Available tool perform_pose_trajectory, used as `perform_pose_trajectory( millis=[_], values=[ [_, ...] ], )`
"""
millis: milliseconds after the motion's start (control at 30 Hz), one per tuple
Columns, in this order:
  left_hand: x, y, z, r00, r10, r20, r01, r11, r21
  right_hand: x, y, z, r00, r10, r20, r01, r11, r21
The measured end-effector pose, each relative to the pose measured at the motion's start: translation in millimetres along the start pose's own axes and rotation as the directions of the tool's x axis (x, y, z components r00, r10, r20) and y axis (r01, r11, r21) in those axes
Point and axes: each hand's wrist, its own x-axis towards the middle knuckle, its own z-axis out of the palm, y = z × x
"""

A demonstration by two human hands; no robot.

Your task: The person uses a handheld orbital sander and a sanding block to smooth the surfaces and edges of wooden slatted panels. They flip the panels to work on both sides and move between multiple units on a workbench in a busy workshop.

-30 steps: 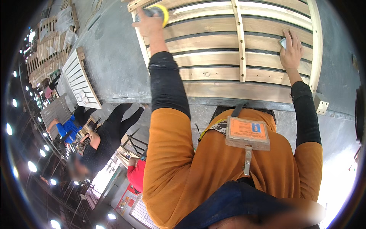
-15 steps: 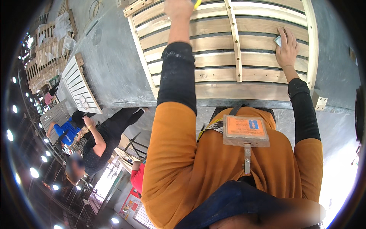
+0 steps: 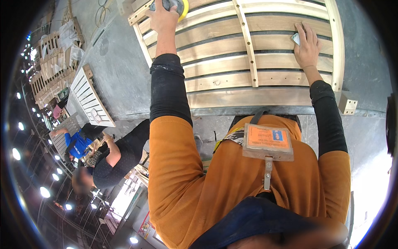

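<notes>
A slatted wooden panel [image 3: 248, 62] lies flat on a grey workbench [image 3: 120, 74] in front of me. My left hand [image 3: 162, 18] is stretched out to the panel's far left corner and grips a hand sander with a yellow pad [image 3: 178, 6]. My right hand [image 3: 307, 45] lies on the slats at the right, fingers flat, pressing a small pale piece [image 3: 295, 38] against the wood. A badge holder [image 3: 268, 142] hangs on my orange vest.
A small wooden block [image 3: 347, 104] sits at the bench's right front edge. Left of me a person in black [image 3: 120, 155] bends over, and another in blue [image 3: 76, 143] works beyond. White slatted panels [image 3: 89, 97] and stacked wooden frames [image 3: 49, 70] stand at the left.
My left hand with the sander slid away along the panel's left end and back. My right hand stayed pressed on the slats. The person in black shifted position.
</notes>
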Motion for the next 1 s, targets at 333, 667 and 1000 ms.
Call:
perform_pose_trajectory(
  millis=[333,667,1000],
  values=[
    [-50,-78,-27,0.977,-0.211,0.016,0.21,0.976,0.055,-1,3,1,1.0,0.003,0.031,-0.002,1.0,-0.01],
    [-69,-47,-5,0.998,0.064,0.009,-0.064,0.998,0.007,-1,1,1,0.997,0.01,0.074,-0.007,0.999,-0.048],
    [-55,-94,-31,0.984,-0.176,-0.04,0.178,0.983,0.051,-3,4,2,0.998,-0.014,0.067,0.019,0.997,-0.078]
  ],
)
